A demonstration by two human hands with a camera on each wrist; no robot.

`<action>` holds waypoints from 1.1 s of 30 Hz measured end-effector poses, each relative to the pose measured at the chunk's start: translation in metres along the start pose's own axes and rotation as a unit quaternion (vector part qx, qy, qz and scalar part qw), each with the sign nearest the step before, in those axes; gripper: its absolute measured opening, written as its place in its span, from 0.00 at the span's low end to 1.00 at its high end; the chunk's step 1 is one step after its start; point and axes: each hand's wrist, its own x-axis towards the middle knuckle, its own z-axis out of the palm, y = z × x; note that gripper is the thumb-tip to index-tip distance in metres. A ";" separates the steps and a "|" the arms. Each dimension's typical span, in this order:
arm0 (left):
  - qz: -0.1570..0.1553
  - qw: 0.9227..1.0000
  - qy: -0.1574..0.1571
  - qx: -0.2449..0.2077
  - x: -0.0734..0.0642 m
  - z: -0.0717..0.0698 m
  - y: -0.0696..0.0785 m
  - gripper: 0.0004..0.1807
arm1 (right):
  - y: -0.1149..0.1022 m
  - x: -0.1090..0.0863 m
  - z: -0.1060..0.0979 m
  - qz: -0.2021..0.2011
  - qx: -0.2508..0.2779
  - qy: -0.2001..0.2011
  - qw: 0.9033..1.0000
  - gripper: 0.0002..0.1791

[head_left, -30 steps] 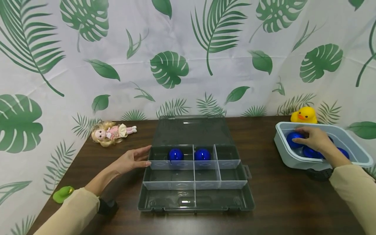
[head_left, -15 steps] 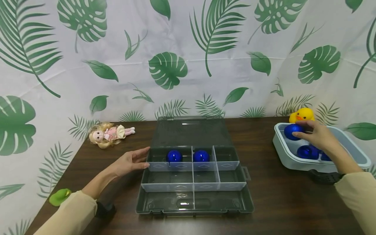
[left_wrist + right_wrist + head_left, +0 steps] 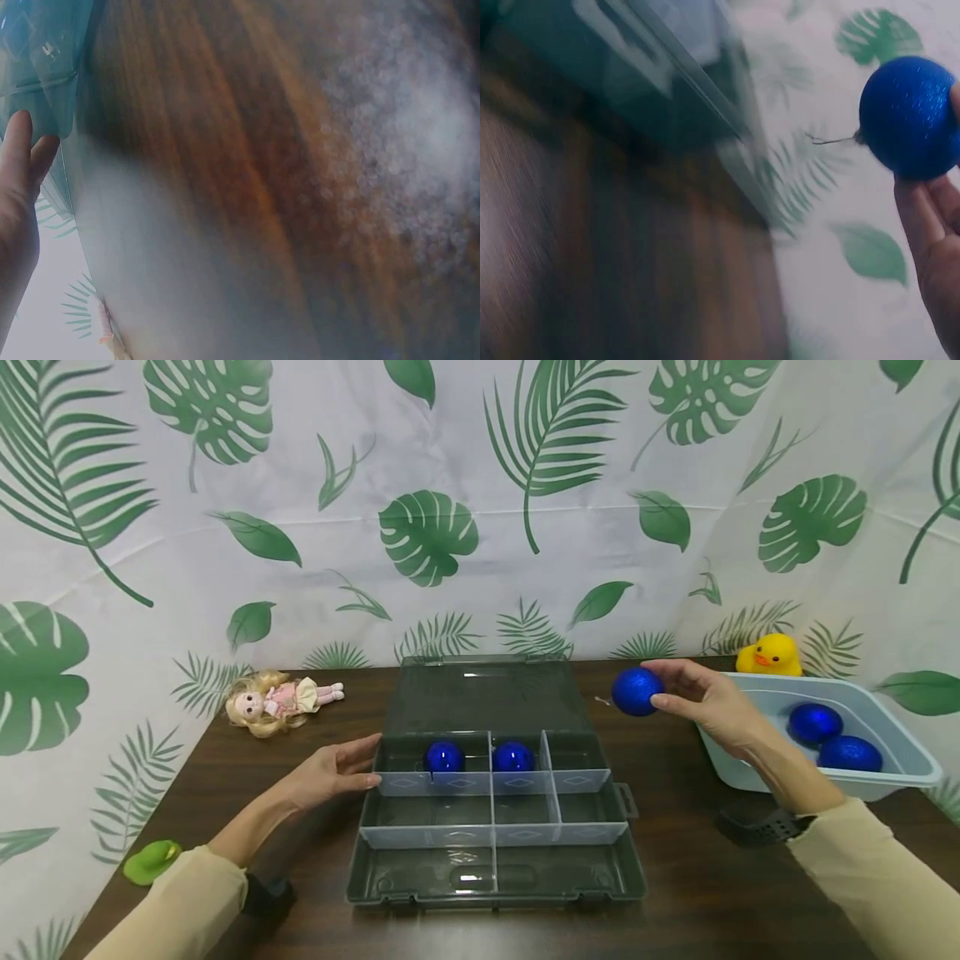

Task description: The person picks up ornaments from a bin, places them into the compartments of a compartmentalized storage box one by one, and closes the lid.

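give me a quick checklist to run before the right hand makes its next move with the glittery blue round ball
1. Right hand gripping the glittery blue ball: ok, between thumb and fingers.
2. Lid of the dark translucent plastic box laid open: ok.
3. Back right compartment without a ball: ok.
4. Held ball above a compartment: not ok, it hangs right of the lid.
5. Thin wire hook uncaught: ok, free in the right wrist view.
6. Left hand bracing the box: cannot tell, fingertips at its left edge, pressure unseen.
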 end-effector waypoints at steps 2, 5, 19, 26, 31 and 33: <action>0.001 1.000 -0.001 -0.001 0.001 0.000 0.000 0.44 | -0.001 0.002 0.013 -0.013 0.035 -0.029 0.999 0.23; 0.003 1.000 -0.003 -0.006 0.002 -0.001 -0.001 0.44 | 0.000 0.004 0.029 -0.021 0.079 -0.071 0.994 0.22; 0.001 1.000 0.000 -0.016 0.002 -0.001 -0.003 0.44 | 0.024 0.014 0.053 0.014 0.187 -0.174 0.967 0.19; 0.004 1.000 -0.003 -0.019 0.002 -0.001 -0.003 0.44 | 0.024 0.011 0.061 -0.004 0.072 -0.145 0.987 0.23; 0.007 1.000 -0.003 -0.020 0.002 -0.001 -0.003 0.44 | 0.025 0.012 0.069 -0.059 0.013 -0.145 0.988 0.22; 0.007 1.000 -0.004 -0.018 0.002 -0.001 -0.003 0.44 | 0.026 0.012 0.071 -0.082 -0.002 -0.151 0.985 0.22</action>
